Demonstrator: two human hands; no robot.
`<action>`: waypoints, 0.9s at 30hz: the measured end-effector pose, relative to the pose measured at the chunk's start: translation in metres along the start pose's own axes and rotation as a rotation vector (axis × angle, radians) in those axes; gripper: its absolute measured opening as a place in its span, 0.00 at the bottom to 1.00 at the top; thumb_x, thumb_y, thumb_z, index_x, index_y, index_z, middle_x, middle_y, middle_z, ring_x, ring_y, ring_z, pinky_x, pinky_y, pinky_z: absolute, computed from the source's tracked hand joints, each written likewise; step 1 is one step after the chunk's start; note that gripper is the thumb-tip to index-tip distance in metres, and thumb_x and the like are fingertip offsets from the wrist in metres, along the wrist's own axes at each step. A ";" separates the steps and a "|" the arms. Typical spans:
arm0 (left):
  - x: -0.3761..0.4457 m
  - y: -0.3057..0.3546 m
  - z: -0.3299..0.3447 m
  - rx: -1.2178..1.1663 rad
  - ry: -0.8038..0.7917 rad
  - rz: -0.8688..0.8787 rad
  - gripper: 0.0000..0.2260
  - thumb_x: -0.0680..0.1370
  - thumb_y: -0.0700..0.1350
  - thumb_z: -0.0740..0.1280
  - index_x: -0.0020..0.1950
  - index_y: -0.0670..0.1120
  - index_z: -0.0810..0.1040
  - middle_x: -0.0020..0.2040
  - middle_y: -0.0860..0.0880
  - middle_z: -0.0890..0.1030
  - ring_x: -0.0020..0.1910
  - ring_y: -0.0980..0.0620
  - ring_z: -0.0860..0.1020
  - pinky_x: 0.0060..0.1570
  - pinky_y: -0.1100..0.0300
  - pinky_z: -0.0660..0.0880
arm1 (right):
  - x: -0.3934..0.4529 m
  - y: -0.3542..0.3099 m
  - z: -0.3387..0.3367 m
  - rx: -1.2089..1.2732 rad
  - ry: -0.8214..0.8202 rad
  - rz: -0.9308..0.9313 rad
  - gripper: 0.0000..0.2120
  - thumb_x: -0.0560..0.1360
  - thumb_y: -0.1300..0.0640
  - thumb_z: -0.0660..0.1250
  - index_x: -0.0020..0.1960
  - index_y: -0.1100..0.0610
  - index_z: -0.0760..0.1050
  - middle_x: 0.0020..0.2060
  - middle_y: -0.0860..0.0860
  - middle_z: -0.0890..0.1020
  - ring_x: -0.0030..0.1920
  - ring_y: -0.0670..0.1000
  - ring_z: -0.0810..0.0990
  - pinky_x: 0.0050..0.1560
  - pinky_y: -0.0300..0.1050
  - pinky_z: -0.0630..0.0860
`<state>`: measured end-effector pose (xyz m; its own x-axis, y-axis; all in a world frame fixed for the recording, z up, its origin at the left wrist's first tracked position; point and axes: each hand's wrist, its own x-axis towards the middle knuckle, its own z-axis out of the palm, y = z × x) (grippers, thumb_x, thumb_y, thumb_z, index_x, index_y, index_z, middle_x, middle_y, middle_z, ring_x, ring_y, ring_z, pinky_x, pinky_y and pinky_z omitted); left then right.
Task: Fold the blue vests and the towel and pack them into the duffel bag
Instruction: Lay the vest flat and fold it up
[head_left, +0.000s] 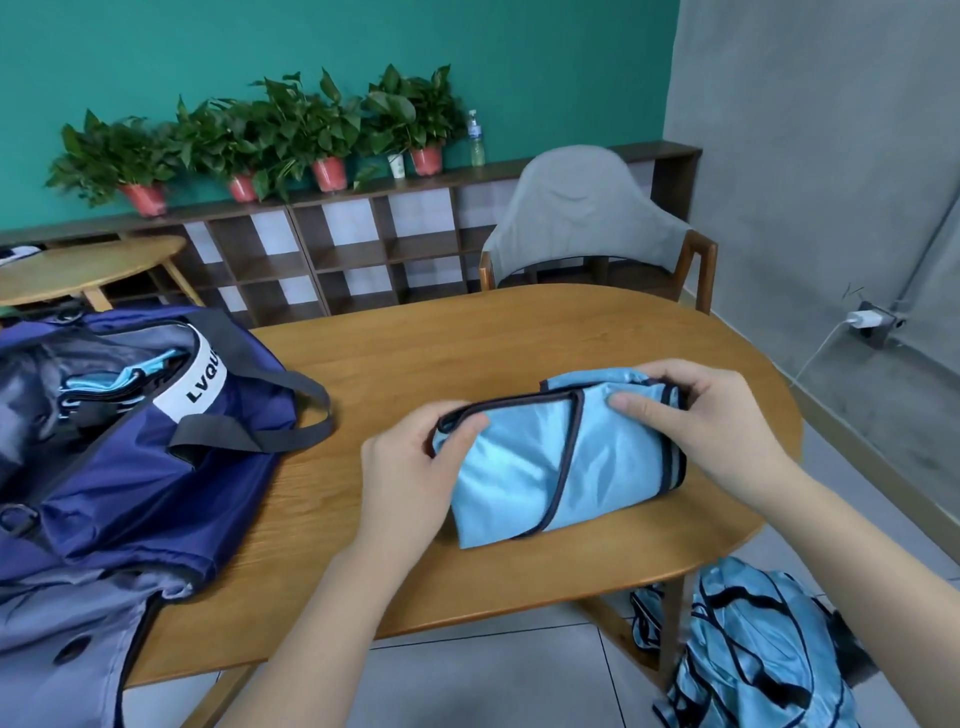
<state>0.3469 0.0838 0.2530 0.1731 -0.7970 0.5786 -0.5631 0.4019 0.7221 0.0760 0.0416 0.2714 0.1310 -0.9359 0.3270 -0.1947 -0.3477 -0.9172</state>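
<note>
On the table (405, 353), left hand (410, 478) and right hand (711, 415) pinch the folded vest (550, 467), duffel bag (130, 457) alongside.

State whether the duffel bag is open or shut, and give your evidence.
Open. The duffel bag gapes at the top, showing its grey lining and folded blue vests already inside.

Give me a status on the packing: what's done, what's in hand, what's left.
Done: the duffel bag lies open on the table with at least one folded blue vest already inside. In hand: the left hand and right hand grip the ends of a folded vest on the table, not yet in the bag. Left: a pile of unfolded vests sits beside the table. No towel is identifiable.
</note>
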 end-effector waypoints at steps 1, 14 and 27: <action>0.009 -0.005 0.001 0.005 -0.014 -0.020 0.05 0.76 0.50 0.74 0.47 0.61 0.82 0.45 0.67 0.83 0.46 0.64 0.82 0.47 0.68 0.75 | 0.010 0.002 0.003 -0.004 0.003 0.019 0.08 0.71 0.55 0.77 0.50 0.54 0.84 0.45 0.46 0.87 0.45 0.46 0.86 0.41 0.38 0.81; 0.062 -0.073 0.027 0.535 -0.397 -0.187 0.13 0.79 0.53 0.70 0.64 0.55 0.80 0.48 0.56 0.78 0.57 0.49 0.76 0.56 0.51 0.74 | 0.078 0.057 0.033 -0.537 -0.122 0.110 0.16 0.74 0.48 0.75 0.55 0.58 0.84 0.51 0.53 0.86 0.52 0.53 0.82 0.45 0.32 0.73; 0.054 -0.083 0.028 0.414 -0.529 0.003 0.11 0.83 0.47 0.64 0.60 0.60 0.82 0.60 0.63 0.78 0.61 0.57 0.72 0.66 0.46 0.68 | 0.066 0.034 0.040 -0.882 0.066 -0.152 0.13 0.77 0.44 0.69 0.56 0.51 0.81 0.46 0.47 0.80 0.49 0.50 0.77 0.49 0.49 0.78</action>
<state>0.3805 -0.0051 0.2136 -0.1896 -0.9520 0.2404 -0.8446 0.2830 0.4545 0.1172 -0.0298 0.2522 0.1652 -0.8684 0.4676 -0.8593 -0.3594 -0.3639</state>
